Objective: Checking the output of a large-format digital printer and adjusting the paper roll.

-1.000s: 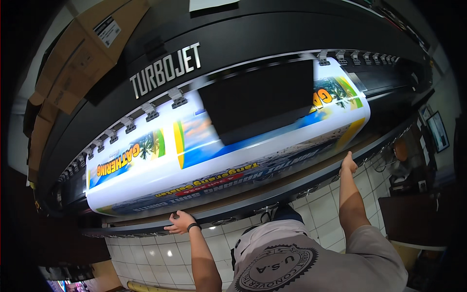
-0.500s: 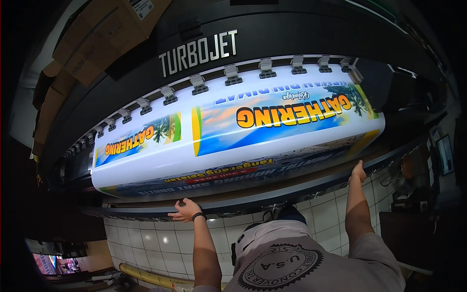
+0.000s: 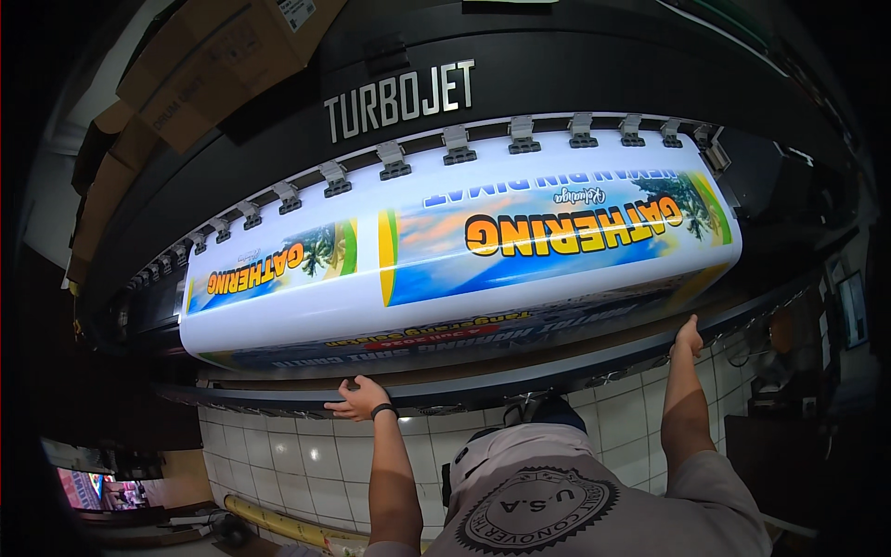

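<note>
1. Across the front of the black printer (image 3: 575, 65), in the head view (only one we're getting), a wide printed sheet (image 3: 455, 278) is lying face up, its upper edge running beneath a row of grey clamps (image 3: 393, 162) and its lower part curving down over the front.

2. Progress-wise, two colourful panels are showing on it: a smaller panel (image 3: 278, 265) on the left and a larger panel (image 3: 557, 232) on the right, both reading upside down from where the person is standing. More print is showing on the downward curve, so I'm calling a good chunk done.

3. As for what's left, the blue lettering atop the larger panel is stopping partway, with plain white sheet above it, so I'm guessing that panel is unfinished. The sheet isn't looking cut free either. Anything further inside is hiding from us.

4. Left hand (image 3: 360, 399), dark wristband (image 3: 383, 408) just behind it, is sitting at the front rail (image 3: 464, 385), below the sheet. Its grip is looking spread, fingers apart, pinching nothing that I'm seeing.

5. Right hand (image 3: 687, 339) is sitting farther along that rail, near the sheet's right end. I can't tell whether its grip is closing on the edge or just resting. Neither hand is visibly holding the sheet.

6. Around it all, a cardboard box (image 3: 213, 65) is sitting upper left, and a yellow tube (image 3: 288, 524) is lying lower left on the tiled floor (image 3: 306, 455).
</note>
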The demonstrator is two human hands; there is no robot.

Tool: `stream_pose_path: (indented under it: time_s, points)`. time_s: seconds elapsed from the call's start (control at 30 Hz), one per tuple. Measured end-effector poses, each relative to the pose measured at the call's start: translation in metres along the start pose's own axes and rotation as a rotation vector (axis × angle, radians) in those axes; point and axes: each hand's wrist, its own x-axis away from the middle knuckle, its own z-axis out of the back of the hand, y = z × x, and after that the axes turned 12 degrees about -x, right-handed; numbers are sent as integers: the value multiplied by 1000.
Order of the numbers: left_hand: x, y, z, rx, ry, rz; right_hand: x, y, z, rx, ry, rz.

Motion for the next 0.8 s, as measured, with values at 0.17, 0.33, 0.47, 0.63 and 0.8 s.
stream_pose_path:
  time_s: [0.17,0.33,0.47,0.63,0.8]
  points:
    - [7,6,11,27,-14,7,7,-4,4,7,-3,-6]
    - [5,3,6,37,-15,8,3,-3,3,-44,-13,-19]
    - [3,2,4,14,-10,2,7,-3,6,-71,-66,-26]
    - [7,4,9,14,-22,-9,3,0,9,-74,-100,6]
    - [2,0,4,6,23,-11,6,1,7,-88,-88,38]
